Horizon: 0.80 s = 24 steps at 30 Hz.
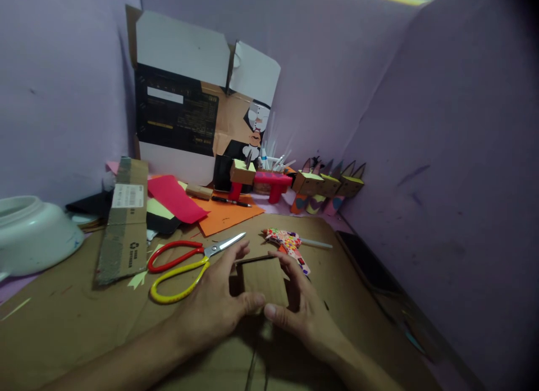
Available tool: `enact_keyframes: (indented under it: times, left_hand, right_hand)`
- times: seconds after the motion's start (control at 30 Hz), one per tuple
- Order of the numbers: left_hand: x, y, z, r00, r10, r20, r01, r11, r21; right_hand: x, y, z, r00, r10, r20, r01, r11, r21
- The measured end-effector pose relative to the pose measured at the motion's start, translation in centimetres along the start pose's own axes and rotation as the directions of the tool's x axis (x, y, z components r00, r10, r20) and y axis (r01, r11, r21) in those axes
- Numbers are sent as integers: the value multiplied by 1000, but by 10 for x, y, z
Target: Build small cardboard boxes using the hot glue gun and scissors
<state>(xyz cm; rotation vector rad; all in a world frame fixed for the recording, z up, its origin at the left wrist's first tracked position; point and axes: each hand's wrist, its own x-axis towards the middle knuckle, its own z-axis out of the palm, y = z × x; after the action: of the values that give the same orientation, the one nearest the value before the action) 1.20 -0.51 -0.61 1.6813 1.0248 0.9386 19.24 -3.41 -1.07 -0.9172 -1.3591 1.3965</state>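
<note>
Both of my hands hold a small folded cardboard piece (264,280) standing on the big cardboard sheet (76,329). My left hand (214,301) grips its left side, fingers along the top and thumb at the front. My right hand (304,309) grips its right side, thumb meeting the left thumb at the front. Scissors with red and yellow handles (185,262) lie just left of my left hand. A glue gun covered in a colourful pattern (288,244) lies just beyond my right hand.
A white bowl (29,234) sits at the far left, with a cardboard strip (124,222) leaning beside it. Red and orange paper sheets (197,208), a pen, small cardboard box figures (328,184) and a printed carton (197,105) line the back wall. A dark flat object (366,262) lies at the right.
</note>
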Motion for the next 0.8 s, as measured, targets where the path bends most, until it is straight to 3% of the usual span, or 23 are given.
enact_keyframes:
  times: [0.13, 0.27, 0.4, 0.57, 0.8]
  left_hand:
    - [-3, 4, -2, 999, -18, 45, 19, 999, -29]
    - [-8, 14, -3, 999, -26, 23, 24, 998, 52]
    - [-11, 19, -1, 997, 64, 42, -67, 995, 80]
    - [-10, 17, 0, 978, 178, 111, -196, 965, 175]
    - [-8, 17, 2, 964, 234, 125, -259, 932, 252]
  right_hand:
    - [1, 0, 0, 999, -13, -51, 13, 1000, -13]
    - [2, -1, -1, 999, -16, -33, 13, 996, -90]
    - [0, -5, 0, 1000, -13, -16, 10, 989, -145]
    - [-1, -6, 2, 999, 36, 11, -36, 998, -54]
    - [4, -3, 2, 994, 75, -80, -76, 997, -9]
